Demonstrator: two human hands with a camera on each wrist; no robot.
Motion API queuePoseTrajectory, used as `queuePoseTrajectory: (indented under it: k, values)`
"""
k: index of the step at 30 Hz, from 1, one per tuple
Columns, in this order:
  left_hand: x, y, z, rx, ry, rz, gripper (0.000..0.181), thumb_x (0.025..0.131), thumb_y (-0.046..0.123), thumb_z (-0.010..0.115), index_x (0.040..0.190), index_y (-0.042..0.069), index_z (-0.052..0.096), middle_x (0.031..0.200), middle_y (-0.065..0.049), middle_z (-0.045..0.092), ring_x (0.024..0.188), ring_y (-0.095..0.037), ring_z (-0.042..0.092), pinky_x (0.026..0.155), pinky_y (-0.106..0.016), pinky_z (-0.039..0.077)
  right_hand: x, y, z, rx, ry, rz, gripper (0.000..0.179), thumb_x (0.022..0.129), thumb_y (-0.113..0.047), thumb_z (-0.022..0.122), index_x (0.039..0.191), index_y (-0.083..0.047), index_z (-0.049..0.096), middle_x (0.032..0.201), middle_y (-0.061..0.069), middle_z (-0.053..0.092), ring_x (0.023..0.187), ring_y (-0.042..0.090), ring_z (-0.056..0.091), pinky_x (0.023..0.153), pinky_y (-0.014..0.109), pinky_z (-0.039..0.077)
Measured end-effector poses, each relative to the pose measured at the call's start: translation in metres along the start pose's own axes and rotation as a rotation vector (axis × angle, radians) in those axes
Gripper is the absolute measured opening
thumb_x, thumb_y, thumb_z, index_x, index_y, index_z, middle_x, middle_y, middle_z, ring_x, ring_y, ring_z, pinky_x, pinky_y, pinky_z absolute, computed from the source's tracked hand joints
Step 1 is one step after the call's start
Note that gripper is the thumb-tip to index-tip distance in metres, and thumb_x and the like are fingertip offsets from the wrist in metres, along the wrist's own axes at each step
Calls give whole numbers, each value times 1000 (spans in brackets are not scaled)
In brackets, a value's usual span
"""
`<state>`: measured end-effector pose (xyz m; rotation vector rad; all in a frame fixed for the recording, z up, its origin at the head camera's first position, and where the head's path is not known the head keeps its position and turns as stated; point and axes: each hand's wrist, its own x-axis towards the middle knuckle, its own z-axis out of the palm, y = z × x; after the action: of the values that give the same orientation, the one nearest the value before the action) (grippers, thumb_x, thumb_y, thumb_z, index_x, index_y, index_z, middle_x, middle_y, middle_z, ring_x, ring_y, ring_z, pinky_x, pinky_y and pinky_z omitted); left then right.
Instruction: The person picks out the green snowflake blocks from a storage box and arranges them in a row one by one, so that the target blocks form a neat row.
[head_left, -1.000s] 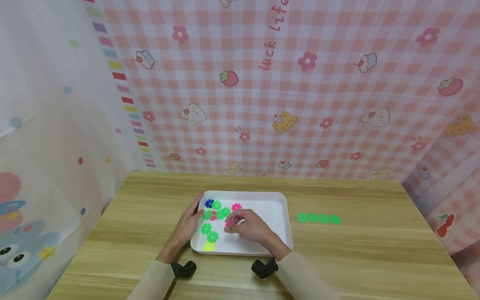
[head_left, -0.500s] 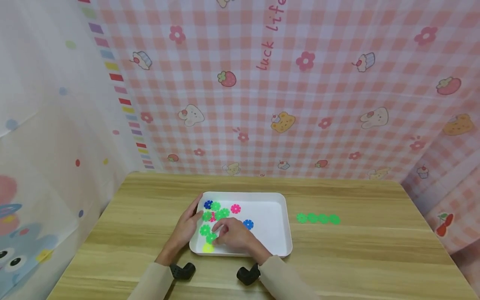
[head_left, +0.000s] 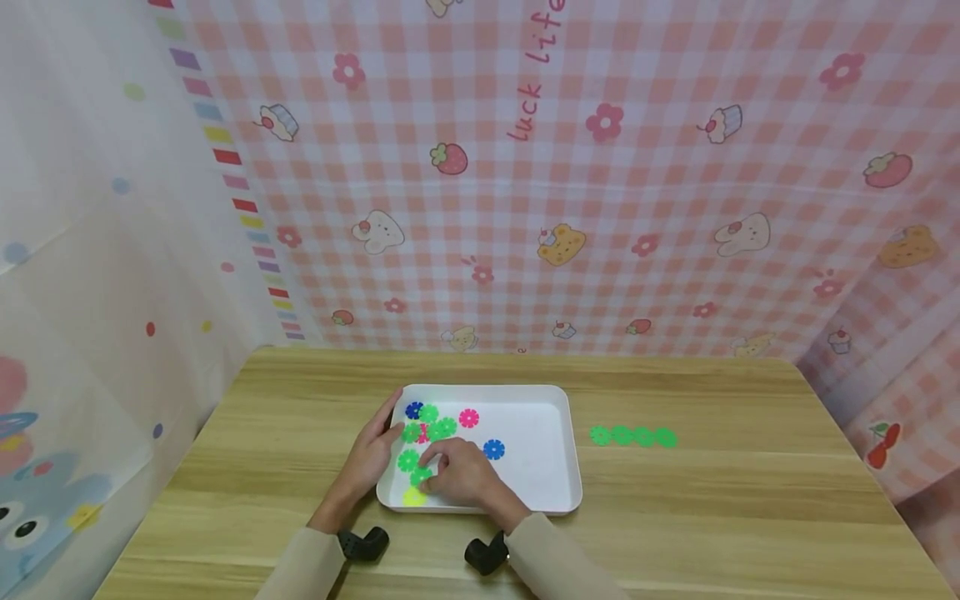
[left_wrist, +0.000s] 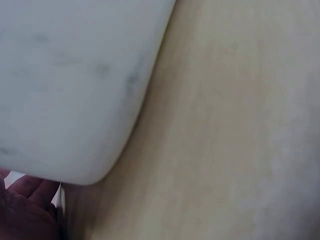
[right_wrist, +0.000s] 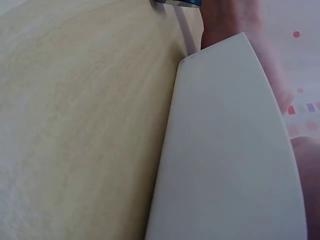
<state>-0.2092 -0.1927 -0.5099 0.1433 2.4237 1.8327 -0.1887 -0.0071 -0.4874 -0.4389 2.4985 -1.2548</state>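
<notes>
In the head view my left hand (head_left: 371, 454) grips the left wall of a white tray (head_left: 536, 492), thumb over the rim and fingers outside. My right hand (head_left: 463, 473) is inside the tray, fingers curled, with index finger and thumb at the edges of a green snowflake disc (head_left: 420, 477). Beside it lie another green disc (head_left: 408, 461) and a yellow disc (head_left: 413, 497). Farther back are overlapping green discs (head_left: 442, 427), a dark blue disc (head_left: 414, 410) and a pink disc (head_left: 468, 418). A blue disc (head_left: 493, 450) lies right of the right hand. The wrist views mostly show tray wall (right_wrist: 220, 140).
On the wooden table (head_left: 712, 500), right of the tray, several green discs (head_left: 632, 436) lie in a row. A checked cloth (head_left: 495, 192) hangs behind the table. Black wrist devices (head_left: 365, 545) sit at both wrists, near the tray's front edge.
My right hand has moved left and slightly toward me, onto the near-left discs, uncovering the blue disc. The left hand keeps its grip on the tray.
</notes>
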Motion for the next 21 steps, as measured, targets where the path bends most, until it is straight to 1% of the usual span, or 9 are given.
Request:
queuePoseTrajectory:
  k: [7, 15, 21]
  values:
    - [0, 0, 0, 3, 4, 5, 56, 106, 9, 36, 159, 14, 20, 166, -7, 16, 153, -24, 11, 124, -48, 9, -2, -2, -1, -3, -18, 35, 19, 76, -13, 84, 88, -16, 70, 64, -1, 51, 57, 12, 44, 49, 23, 33]
    - [1, 0, 1, 12, 13, 7, 56, 106, 10, 37, 159, 15, 21, 165, -7, 17, 152, -25, 12, 124, -47, 10, -4, -1, -2, 12, -9, 21, 21, 75, -11, 84, 86, -15, 67, 60, -2, 49, 53, 11, 42, 47, 23, 32]
    - [1, 0, 1, 22, 23, 18, 56, 105, 9, 37, 159, 12, 22, 165, -11, 17, 152, -29, 12, 123, -50, 9, -3, 2, -1, 15, -7, 9, 23, 76, -10, 84, 86, -16, 64, 65, -1, 50, 57, 12, 44, 50, 23, 34]
